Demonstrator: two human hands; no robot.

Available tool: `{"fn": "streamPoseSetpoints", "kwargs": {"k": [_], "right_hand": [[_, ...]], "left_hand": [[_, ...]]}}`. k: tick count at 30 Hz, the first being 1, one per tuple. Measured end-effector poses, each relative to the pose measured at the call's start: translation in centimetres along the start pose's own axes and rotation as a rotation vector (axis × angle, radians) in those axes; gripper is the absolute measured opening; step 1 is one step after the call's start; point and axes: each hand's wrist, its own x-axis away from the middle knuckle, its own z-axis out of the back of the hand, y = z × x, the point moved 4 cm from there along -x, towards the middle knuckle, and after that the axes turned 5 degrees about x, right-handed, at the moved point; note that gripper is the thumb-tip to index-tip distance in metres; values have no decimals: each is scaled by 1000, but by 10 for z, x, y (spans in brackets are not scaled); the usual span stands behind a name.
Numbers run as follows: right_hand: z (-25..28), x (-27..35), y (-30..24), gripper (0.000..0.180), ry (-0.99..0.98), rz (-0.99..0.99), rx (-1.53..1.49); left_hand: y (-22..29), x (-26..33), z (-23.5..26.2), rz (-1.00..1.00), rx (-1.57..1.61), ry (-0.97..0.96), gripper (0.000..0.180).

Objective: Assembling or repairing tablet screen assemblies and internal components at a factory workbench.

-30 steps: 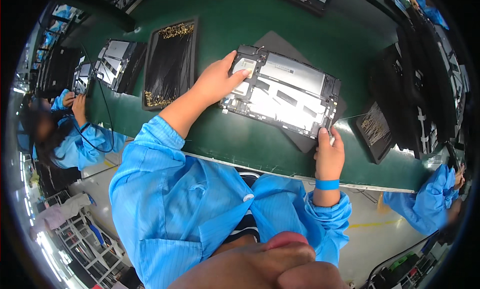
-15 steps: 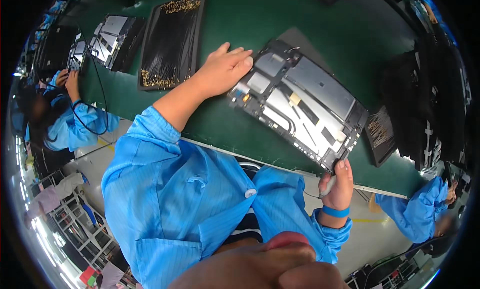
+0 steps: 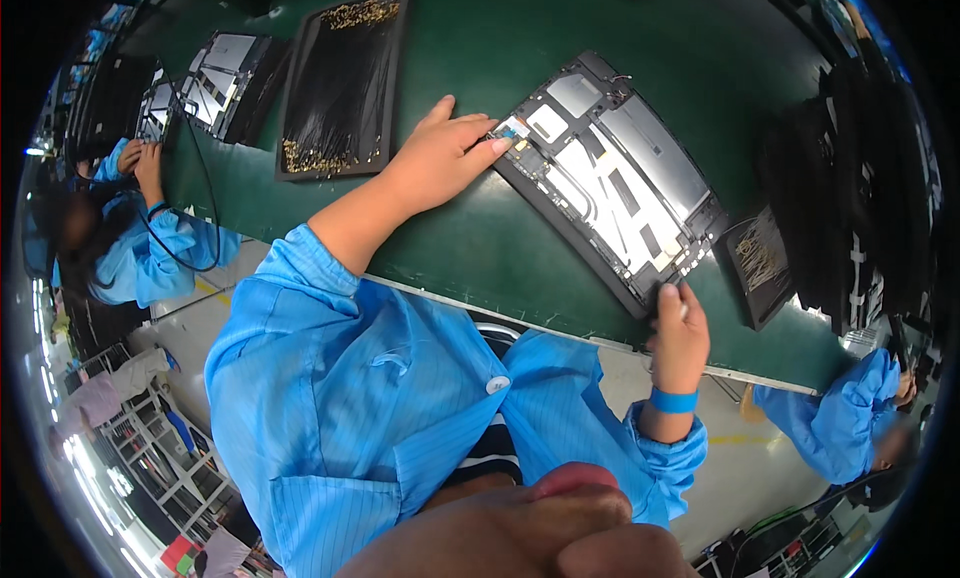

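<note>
An opened tablet-like device [image 3: 625,183], its silver plates, black strips and circuit boards showing, lies slanted over a dark slab [image 3: 590,250] on the green table. At its left corner, my left hand [image 3: 440,158] lays the thumb on the board edge; the other fingers stretch out beside it, partly hidden. My right hand [image 3: 683,333], with a blue band [image 3: 673,400] round the wrist, has its fingers curled in at the near right corner. Its fingertips meet the device's edge there. Whether a small thing is also in that hand is hidden.
A black tray [image 3: 393,108] of thin black cables with gold ends stands at the left. Beyond it lie similar opened devices [image 3: 222,78]. At the right are a small dark tray [image 3: 757,263] of thin pieces and upright dark stacks [image 3: 840,198]. Co-workers in blue sit both sides.
The device has come down from a tilted, raised hold and now lies on the dark slab, which has shifted toward me. My right hand has moved slightly up, off the whitish thing seen earlier.
</note>
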Motion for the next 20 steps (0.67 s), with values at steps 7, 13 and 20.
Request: {"fn": "streamPoseSetpoints", "kwargs": {"k": [7, 13, 20], "right_hand": [[-32, -13, -37, 47, -69, 60, -161], [-34, -32, -57, 44, -29, 162, -146], [-28, -4, -75, 40, 109, 302, -43]], "left_hand": [[-18, 28, 24, 121, 132, 152, 34], [-16, 35, 38, 430, 136, 100, 35], [-65, -2, 110, 387, -571, 673, 37]]}}
